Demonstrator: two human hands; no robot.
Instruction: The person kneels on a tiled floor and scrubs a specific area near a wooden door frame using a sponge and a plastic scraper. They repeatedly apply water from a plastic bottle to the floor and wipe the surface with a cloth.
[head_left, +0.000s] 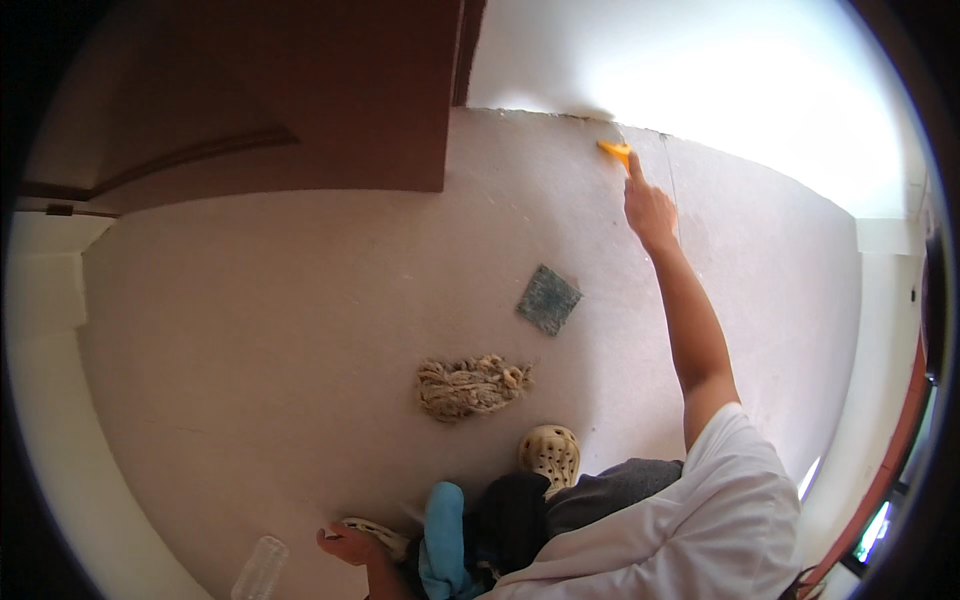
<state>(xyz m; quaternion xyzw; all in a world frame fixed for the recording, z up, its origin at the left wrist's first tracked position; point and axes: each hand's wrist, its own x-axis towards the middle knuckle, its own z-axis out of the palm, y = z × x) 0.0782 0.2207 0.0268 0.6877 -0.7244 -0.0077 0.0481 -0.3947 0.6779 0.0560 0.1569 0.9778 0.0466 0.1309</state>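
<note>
My right hand (649, 208) reaches far forward with the arm nearly straight. It grips a yellow plastic scraper (614, 150), index finger laid along it, over the floor (300, 315) just short of the wall's base. Low in the view, my left hand (349, 543) hangs beside a beige clog, fingers loosely curved and apart, nothing in them. Between me and the scraper lie a worn green scouring pad (550, 300) and a bundle of tan fibre strands (474, 386). Whether the scraper's edge touches the floor is too small to tell.
A dark brown door (360, 97) juts over the floor at upper left. The brightly lit white wall (697, 82) bounds the far side. A clear plastic bottle (260, 568) lies at lower left. Blue cloth (444, 529) hangs by my legs, near the other clog (551, 452).
</note>
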